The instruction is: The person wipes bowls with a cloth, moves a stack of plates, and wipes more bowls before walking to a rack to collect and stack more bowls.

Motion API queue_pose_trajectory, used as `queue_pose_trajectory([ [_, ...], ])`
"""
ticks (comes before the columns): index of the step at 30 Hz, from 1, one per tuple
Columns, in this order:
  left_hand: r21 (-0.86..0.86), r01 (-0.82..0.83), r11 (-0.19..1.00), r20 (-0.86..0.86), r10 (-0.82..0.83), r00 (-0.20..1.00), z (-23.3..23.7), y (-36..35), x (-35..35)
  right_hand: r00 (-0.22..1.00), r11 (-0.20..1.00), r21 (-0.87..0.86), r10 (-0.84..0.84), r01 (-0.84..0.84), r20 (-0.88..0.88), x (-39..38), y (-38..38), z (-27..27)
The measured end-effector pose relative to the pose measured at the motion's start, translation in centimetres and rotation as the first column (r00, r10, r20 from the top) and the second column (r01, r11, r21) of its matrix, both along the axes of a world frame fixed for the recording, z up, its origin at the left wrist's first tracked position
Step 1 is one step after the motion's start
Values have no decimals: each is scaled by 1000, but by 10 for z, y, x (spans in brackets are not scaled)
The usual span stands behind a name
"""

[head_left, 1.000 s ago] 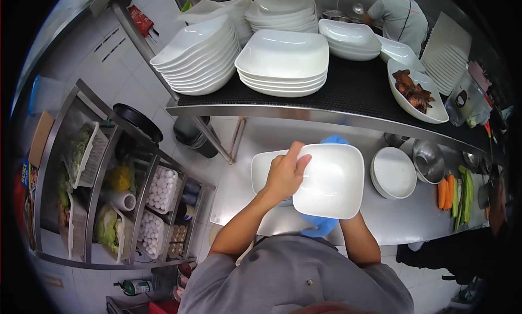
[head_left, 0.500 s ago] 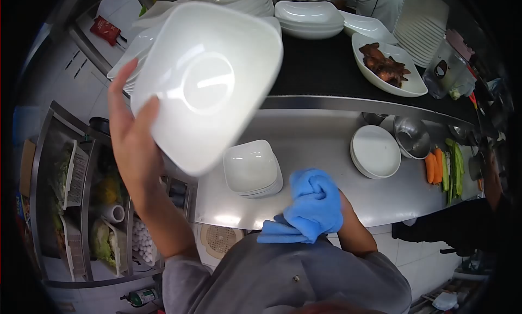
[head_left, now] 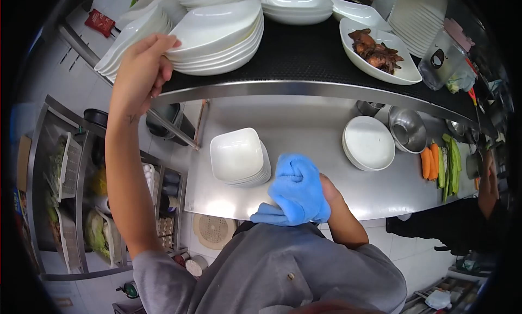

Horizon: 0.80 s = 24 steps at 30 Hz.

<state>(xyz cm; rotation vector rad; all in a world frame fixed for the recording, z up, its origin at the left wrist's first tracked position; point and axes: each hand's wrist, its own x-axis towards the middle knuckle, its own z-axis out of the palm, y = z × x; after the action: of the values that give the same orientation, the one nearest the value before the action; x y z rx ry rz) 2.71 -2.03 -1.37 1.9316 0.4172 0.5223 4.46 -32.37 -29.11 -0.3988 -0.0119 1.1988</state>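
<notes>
On the upper shelf, at the left, stands a stack of large white dishes (head_left: 217, 34). My left hand (head_left: 145, 63) has its thumb and finger pinched on the near left rim of the top dish. A blue cloth (head_left: 296, 191) is bunched in front of my body, held by my right hand (head_left: 330, 191), whose fingers are mostly hidden behind it. Just left of the cloth, a stack of smaller square white bowls (head_left: 236, 153) sits on the steel counter (head_left: 304, 115).
Round white plates (head_left: 370, 143), a metal bowl (head_left: 408, 130), carrots (head_left: 429, 161) and green vegetables (head_left: 450, 164) lie to the right. Above are a dish of brown meat (head_left: 380, 55) and more white dishes (head_left: 297, 4). Co-workers' arms show at far right (head_left: 488, 178) and top.
The large white dish held up in my left hand is now on the shelf stack, with my fingers still at its rim. The blue cloth stays in my right hand.
</notes>
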Motion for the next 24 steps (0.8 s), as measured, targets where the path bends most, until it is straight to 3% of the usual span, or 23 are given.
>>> queue_pose_trajectory([
  [2, 213, 2, 977, -117, 24, 993, -2, -6, -2, 995, 989, -140, -44, 57, 93, 1, 8, 0],
  [3, 196, -30, 980, -55, 41, 998, -9, -7, -4, 996, 987, -149, -40, 52, 79, 2, 14, 4],
  [4, 193, -14, 981, -72, 28, 997, -18, -8, -10, 957, 978, -173, -62, 114, 282, 5, 22, 12],
  [5, 196, -124, 973, 167, 91, 982, -29, -11, -15, 870, 962, -181, -95, 205, 483, 12, 29, 22],
  [6, 160, -219, 963, 397, 140, 907, -44, -14, -19, 713, 938, -137, -142, 319, 686, 17, 41, 32],
  [7, 128, -239, 962, 420, 166, 892, -64, -10, -28, 517, 905, -83, -161, 417, 841, 20, 58, 43],
  [8, 96, -261, 960, 442, 194, 876, -90, 1, -37, 273, 854, -109, -40, 509, 961, 28, 75, 59],
  [9, 200, -254, 946, 345, 174, 922, -126, 16, -40, 86, 742, -180, 164, 646, 983, 31, 95, 73],
  [11, 389, -191, 901, 74, 176, 982, -190, 25, -41, -339, 703, -95, 451, 705, 826, 32, 139, 64],
  [12, 581, -160, 798, -28, 216, 976, -238, 45, -43, -324, 687, -103, 463, 719, 825, 26, 157, 36],
  [14, 656, -55, 753, -128, 182, 975, -310, 64, -46, -730, 757, 260, 384, 599, 565, 12, 187, -33],
  [18, 497, -62, 866, -216, 192, 957, -309, 43, -42, -738, 788, 250, 342, 563, 582, 3, 172, -42],
  [19, 539, -47, 841, -236, 204, 950, -301, 38, -38, -712, 914, -26, 334, 405, 617, 8, 159, -12],
  [20, 585, -33, 810, -259, 225, 939, -295, 38, -36, -678, 943, -281, 325, 179, 659, 17, 149, 4],
  [22, 619, -4, 785, -248, 199, 948, -292, 36, -36, -671, 945, -326, 264, 35, 693, 45, 135, 0],
  [24, 631, -7, 776, -203, 173, 964, -292, 36, -35, -759, 902, -334, 415, 272, 502, 51, 130, 16],
])
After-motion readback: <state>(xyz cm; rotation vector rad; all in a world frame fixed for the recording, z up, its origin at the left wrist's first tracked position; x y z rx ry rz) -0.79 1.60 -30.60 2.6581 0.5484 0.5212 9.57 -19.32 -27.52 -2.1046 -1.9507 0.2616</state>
